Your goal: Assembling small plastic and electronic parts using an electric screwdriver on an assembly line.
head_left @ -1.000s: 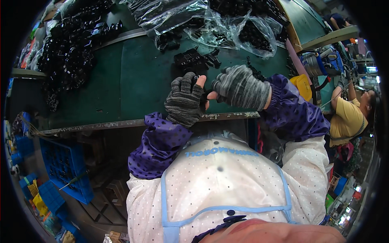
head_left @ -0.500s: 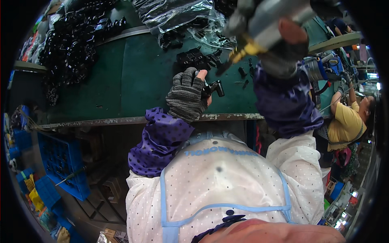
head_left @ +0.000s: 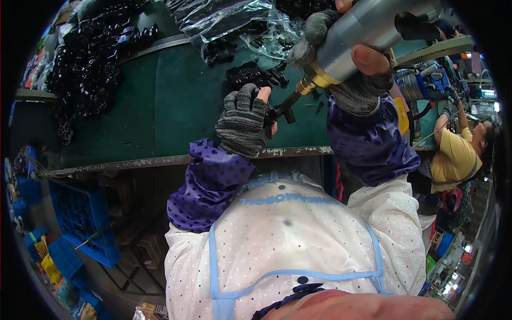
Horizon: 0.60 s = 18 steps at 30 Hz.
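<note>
My left hand, in a grey knitted glove with bare fingertips, is closed around a small black part near the table's front edge. My right hand, gloved alike, grips a silver power screwdriver with a brass-coloured collar. The dark bit slants down to the left and its tip meets the black part at my left fingers. The exact contact point is hidden by those fingers. Just beyond my left hand lie several more black parts on the green tabletop.
A large heap of black parts covers the table's left side. Clear plastic bags lie at the back. Blue crates stand below on the left. At the right, a person in a yellow shirt works beside a blue-and-silver machine.
My right hand has brought the power screwdriver down and left, so its bit now reaches the black part. My left hand stays nearly in place, still holding it.
</note>
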### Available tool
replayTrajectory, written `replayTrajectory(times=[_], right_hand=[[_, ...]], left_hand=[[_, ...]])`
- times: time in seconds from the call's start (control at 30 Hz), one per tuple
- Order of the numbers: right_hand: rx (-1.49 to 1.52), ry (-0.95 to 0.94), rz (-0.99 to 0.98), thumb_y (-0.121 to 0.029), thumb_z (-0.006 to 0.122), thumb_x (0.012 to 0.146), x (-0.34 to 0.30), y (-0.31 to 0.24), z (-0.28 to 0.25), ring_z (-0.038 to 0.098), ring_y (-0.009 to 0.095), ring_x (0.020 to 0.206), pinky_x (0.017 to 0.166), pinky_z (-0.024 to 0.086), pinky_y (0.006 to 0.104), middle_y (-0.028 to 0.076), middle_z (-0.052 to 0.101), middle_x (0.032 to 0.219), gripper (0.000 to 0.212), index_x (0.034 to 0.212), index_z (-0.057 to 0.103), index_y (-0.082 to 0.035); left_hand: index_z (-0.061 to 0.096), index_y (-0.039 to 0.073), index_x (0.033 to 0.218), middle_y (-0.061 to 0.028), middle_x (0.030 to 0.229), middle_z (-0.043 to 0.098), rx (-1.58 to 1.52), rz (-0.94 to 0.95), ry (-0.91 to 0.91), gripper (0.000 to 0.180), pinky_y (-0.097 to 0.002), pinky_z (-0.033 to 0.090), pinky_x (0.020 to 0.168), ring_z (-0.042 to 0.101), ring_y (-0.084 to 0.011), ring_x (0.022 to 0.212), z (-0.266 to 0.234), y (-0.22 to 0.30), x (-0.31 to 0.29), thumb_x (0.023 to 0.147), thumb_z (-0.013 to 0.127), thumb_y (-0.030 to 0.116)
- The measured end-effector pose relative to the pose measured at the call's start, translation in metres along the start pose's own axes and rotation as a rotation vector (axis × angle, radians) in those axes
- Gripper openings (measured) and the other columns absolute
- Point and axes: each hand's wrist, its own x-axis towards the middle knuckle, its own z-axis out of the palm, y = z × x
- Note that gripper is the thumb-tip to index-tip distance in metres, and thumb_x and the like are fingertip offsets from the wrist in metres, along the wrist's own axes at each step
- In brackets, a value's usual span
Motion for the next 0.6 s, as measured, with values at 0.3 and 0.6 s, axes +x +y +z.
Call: replayTrajectory(times=[0.3, 0.6], right_hand=[[-0.085, 0.123, 0.003, 0.001, 0.067, 0.065, -0.013, 0.005, 0.001, 0.063, 0.039, 0.083, 0.068, 0.058, 0.0493, 0.015, 0.054, 0.089, 0.058, 0.115, 0.038, -0.005], [-0.129, -0.063, 0.111, -0.014, 0.070, 0.072, 0.010, -0.013, -0.030, 0.063, 0.037, 0.082, 0.070, 0.057, 0.0444, 0.022, 0.058, 0.101, 0.062, 0.125, 0.040, -0.005]], left_hand=[[0.049, 0.013, 0.123, -0.0144, 0.113, 0.051, -0.093, 0.033, 0.013, 0.074, -0.0456, 0.049, 0.077, 0.052, -0.0360, 0.095, 0.005, -0.001, 0.007, 0.054, 0.073, 0.025], [0.048, 0.010, 0.123, -0.0145, 0.112, 0.051, -0.131, -0.033, -0.154, 0.075, -0.0448, 0.046, 0.082, 0.051, -0.0353, 0.098, 0.010, 0.002, 0.009, 0.054, 0.074, 0.022]])
